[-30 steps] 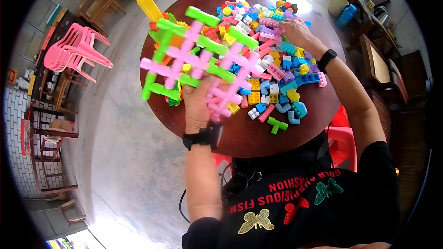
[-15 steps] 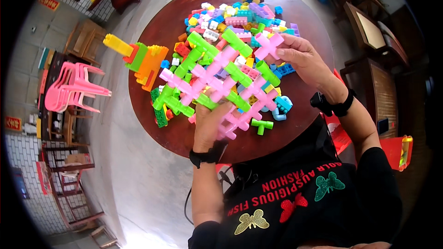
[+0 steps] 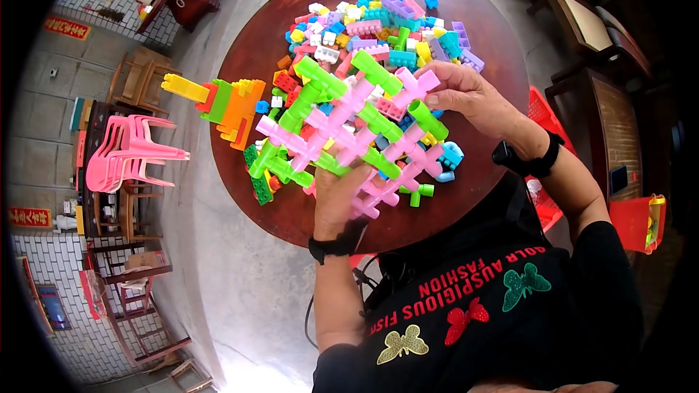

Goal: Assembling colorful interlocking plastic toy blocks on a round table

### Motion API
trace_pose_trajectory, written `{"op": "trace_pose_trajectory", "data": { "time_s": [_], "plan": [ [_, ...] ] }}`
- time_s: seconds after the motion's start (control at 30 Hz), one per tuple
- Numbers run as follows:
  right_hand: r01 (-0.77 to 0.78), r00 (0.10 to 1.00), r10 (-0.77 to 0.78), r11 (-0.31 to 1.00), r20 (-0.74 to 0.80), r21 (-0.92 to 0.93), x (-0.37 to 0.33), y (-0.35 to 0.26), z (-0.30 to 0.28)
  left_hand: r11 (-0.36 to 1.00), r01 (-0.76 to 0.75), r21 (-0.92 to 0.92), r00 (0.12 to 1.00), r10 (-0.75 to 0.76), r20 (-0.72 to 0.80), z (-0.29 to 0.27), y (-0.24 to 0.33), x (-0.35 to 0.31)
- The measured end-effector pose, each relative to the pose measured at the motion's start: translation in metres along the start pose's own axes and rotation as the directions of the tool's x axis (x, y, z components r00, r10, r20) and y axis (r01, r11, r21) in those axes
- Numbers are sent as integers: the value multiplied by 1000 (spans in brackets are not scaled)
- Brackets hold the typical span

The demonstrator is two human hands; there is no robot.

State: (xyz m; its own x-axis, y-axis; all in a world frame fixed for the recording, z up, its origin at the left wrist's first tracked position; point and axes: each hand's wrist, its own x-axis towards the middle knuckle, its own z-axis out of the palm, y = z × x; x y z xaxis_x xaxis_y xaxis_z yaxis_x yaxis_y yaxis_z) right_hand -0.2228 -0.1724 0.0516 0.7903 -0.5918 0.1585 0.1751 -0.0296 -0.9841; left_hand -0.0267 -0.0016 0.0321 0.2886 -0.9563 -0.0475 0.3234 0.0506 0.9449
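Observation:
My left hand (image 3: 337,195) grips the lower edge of a lattice of pink and green pipe-shaped plastic pieces (image 3: 335,129), raised over the table. Its fingers are partly hidden behind the lattice. At the lattice's upper right, my right hand (image 3: 470,96) pinches a pink cross-shaped connector (image 3: 415,84) between thumb and fingers. The connector sits against the end of a green tube (image 3: 376,73) and close to another green tube (image 3: 427,120); whether it is joined to either I cannot tell. A loose green T-shaped connector (image 3: 417,194) lies on the table just right of the lattice's lower end.
A heap of coloured building bricks (image 3: 364,25) covers the far part of the round brown table (image 3: 266,36). An orange, green and yellow brick build (image 3: 233,105) stands at the left edge. Pink plastic stools (image 3: 120,153) are at left; a red basket (image 3: 547,204) is beside me at right.
My right hand has brought the pink cross connector down and left, against the lattice. My left hand keeps its hold. The whole view has shifted slightly.

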Motion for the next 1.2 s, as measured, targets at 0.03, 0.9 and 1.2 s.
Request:
{"op": "trace_pose_trajectory", "data": {
  "time_s": [0.03, 0.9, 1.2],
  "plan": [
    [-3, 1000, 3, 1000, 0, 2, 0, -1, 1, 1000, 4, 0, 1000, -4, -2, -1, 0, 0],
    [88, 992, -86, 996, 98, -18, 8, 16, -14, 998, 54, -15, 998, -55, -6, -2, 3, -1],
    [12, 997, -16, 998, 69, 60, 6, 5, -9, 999, 39, -8, 999, -40, -20, -5, 2, 0]
  ]
}}
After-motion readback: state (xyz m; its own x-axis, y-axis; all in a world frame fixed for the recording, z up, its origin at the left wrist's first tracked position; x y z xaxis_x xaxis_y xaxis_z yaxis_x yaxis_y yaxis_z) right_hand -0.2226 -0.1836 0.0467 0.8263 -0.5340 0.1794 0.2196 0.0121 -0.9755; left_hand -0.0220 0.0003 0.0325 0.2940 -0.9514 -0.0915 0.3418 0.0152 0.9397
